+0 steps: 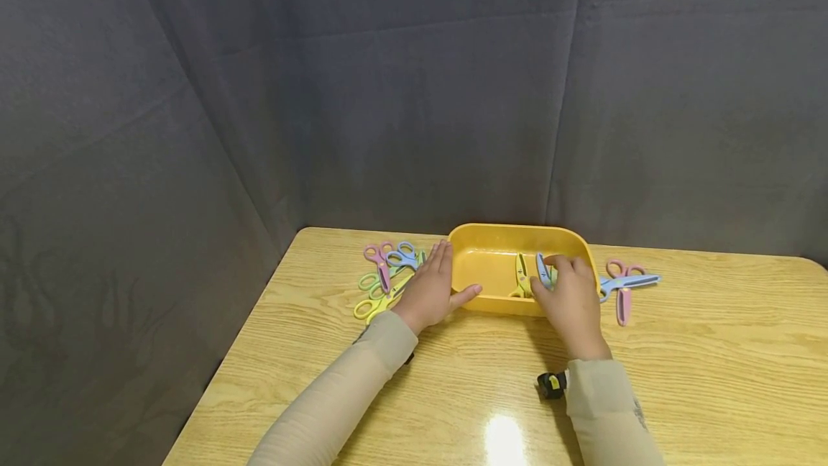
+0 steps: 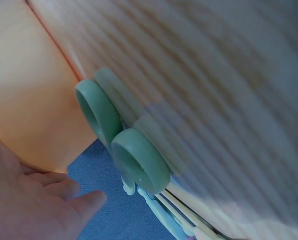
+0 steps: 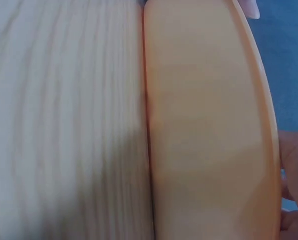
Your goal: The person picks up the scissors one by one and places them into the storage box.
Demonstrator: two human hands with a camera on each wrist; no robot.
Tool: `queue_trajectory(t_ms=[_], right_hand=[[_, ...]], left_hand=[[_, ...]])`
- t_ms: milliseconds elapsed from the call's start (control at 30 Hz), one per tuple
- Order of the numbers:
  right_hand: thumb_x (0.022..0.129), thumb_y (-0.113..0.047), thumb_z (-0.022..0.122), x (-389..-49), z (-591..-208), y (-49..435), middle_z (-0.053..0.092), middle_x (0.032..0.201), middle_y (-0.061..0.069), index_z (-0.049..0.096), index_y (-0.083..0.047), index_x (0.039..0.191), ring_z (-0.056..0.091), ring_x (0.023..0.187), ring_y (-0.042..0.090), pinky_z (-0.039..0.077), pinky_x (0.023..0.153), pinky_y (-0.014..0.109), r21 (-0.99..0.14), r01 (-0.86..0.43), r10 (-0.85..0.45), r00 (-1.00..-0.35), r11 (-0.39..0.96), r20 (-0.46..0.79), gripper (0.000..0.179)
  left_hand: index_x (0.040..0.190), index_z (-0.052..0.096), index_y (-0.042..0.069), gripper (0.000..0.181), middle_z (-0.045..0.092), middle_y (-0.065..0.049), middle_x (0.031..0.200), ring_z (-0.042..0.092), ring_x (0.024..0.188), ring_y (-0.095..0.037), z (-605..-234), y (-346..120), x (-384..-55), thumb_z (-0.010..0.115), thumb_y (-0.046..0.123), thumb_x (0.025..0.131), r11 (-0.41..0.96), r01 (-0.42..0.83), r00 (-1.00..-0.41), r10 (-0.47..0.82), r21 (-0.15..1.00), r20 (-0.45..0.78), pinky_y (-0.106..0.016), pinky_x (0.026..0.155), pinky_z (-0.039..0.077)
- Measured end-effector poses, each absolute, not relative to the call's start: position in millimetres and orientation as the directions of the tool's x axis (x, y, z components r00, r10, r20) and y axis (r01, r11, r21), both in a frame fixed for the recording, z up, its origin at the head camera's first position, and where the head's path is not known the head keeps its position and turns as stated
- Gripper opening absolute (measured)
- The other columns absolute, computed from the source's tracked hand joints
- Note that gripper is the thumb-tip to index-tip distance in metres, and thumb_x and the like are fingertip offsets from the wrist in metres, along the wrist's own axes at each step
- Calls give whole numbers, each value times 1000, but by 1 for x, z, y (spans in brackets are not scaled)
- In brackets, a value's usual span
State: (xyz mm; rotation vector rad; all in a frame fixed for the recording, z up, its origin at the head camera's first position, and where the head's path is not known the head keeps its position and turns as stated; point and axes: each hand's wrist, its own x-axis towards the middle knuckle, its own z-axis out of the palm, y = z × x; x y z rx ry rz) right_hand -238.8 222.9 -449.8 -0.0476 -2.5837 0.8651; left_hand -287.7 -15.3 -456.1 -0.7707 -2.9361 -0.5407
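Note:
A yellow-orange plastic bin [image 1: 491, 302] stands near the table's back edge. My left hand [image 1: 430, 286] lies along its left end with straight fingers, the thumb over the front rim. Inside, yellow scissors [image 1: 521, 265] lie with blades pointing away. Beside them are blue scissors [image 1: 542, 269], about which the thumb and fingers of my right hand [image 1: 572, 300] curl; the palm hides their handles. A bit of green shows under those fingers. In the left wrist view, green scissor loops [image 2: 141, 160] are close to the bin wall [image 2: 34, 85].
Left of the bin, pink scissors [image 1: 383, 275], blue scissors [image 1: 402, 256], yellow scissors [image 1: 371, 308] and green ones overlap in a pile. To its right, blue scissors [image 1: 630, 281] cross pink scissors [image 1: 623, 304]. A dark grey curtain [image 1: 420, 128] hangs behind the wooden table [image 1: 724, 336].

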Motion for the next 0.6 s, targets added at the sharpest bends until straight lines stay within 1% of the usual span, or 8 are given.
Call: queue_trajectory(t_ms=[67,133,267,333,467,600], right_hand=[[92,-15,71,-237,-450,225,53,120,31,61,8,123,49,115,50,43,91,63,-600,-119,157,-909,791,387,40],[93,-13,70,-236,-448,227,50,122,32,60,9,124,47,115,50,43,92,63,-625,-136,150,-911,769,383,40],[95,-9,67,-234,-442,233,45,126,33,57,10,128,50,114,51,48,95,60,-682,-152,148,-921,716,361,40],[96,-9,64,-232,-439,237,44,128,33,56,10,130,53,112,51,50,95,59,-696,-149,158,-921,702,356,39],[98,-10,61,-227,-432,247,44,131,33,56,9,132,55,112,52,48,96,60,-691,-128,190,-912,711,363,40],[98,-9,60,-224,-427,256,44,133,34,56,10,132,52,114,53,47,97,61,-705,-101,228,-905,702,358,40]], left_hand=[[157,19,-10,96,21,-24,164,17,154,-36,-456,-15,-288,49,62,100,813,485,-874,464,322,146,-46,123,21],[157,20,-10,96,21,-24,164,18,154,-36,-456,-15,-288,50,61,100,812,484,-875,461,326,150,-46,123,21],[157,20,-9,96,21,-24,164,18,153,-36,-456,-15,-287,50,62,100,811,484,-874,461,329,151,-46,122,22],[157,19,-10,96,21,-24,164,18,153,-37,-456,-15,-287,49,62,100,809,486,-873,464,332,148,-46,122,22],[157,19,-10,96,20,-24,164,18,153,-37,-457,-16,-287,49,62,100,808,485,-874,465,335,144,-46,122,22],[157,19,-9,97,20,-24,165,18,153,-37,-458,-16,-288,49,62,100,810,482,-875,461,333,145,-46,122,23]])
